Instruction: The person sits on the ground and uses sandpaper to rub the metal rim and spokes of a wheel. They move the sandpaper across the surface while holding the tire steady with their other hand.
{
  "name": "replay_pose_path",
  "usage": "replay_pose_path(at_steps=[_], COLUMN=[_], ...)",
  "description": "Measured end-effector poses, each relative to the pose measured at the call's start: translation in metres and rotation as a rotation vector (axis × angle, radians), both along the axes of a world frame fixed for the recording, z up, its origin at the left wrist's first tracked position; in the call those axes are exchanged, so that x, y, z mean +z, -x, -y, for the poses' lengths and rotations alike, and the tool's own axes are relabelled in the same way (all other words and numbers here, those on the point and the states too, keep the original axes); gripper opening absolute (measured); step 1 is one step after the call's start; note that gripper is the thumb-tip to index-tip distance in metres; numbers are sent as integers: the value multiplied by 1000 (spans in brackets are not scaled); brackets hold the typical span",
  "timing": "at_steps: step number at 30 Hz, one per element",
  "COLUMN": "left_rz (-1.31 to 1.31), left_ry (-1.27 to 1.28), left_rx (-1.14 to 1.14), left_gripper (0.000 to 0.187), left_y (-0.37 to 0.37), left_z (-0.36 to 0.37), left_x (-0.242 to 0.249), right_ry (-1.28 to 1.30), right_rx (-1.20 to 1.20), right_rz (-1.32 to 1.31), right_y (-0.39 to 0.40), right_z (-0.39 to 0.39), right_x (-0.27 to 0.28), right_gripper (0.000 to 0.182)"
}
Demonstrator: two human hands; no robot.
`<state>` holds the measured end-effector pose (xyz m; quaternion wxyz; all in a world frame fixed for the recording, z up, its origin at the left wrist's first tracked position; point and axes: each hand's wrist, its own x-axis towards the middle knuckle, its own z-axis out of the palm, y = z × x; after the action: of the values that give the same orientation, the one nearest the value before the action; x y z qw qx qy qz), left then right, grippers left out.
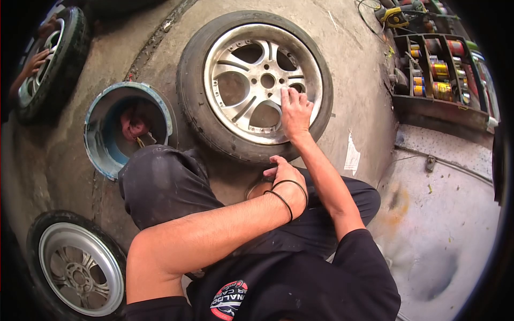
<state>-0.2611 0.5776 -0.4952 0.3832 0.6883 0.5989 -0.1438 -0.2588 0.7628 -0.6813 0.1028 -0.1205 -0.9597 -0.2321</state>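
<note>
A silver alloy rim point(247, 114) with a black tyre point(194, 115) lies flat in front of me. My right hand point(296, 113) reaches over its right side, fingertips touching the metal near the hub, fingers apart and slightly bent. No tool shows in it. Below the tyre, my left hand point(287, 176) rests low by my crossed legs, dark bands round its wrist. Its thumb and one finger stick out apart, and nothing visible is in it. The remaining fingers are partly hidden.
A blue-rimmed bucket point(91, 131) with a reddish cloth point(133, 125) inside stands left. Another wheel point(80, 275) lies lower left. At upper left, a person's hand point(37, 62) touches an upright wheel point(75, 59). A divided box of cans point(439, 104) and a yellow-black tool point(394, 17) are right.
</note>
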Motion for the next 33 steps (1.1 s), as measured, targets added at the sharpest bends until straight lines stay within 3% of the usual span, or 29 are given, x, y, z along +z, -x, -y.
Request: replay_pose_path(at_steps=[15, 17, 22, 26, 33], left_rz=[36, -27, -14, 6, -25], left_ry=[8, -60, -26, -39, -45], left_rx=[19, -16, 51, -28, -4], left_gripper=[35, 33, 33, 33, 33], left_y=[3, 2, 1, 6, 9], left_z=[5, 9, 2, 2, 4], left_x=[7, 10, 3, 8, 7], right_ry=[-31, 26, 94, -2, 61], right_rx=[-75, -294, -37, -66, -36], right_rz=[-57, -10, -106, -49, -36], right_y=[2, 11, 14, 29, 29], right_z=[-11, -29, -16, -30, -20], right_x=[-2, -3, -7, -15, -14], right_gripper=[37, 37, 46, 47, 49])
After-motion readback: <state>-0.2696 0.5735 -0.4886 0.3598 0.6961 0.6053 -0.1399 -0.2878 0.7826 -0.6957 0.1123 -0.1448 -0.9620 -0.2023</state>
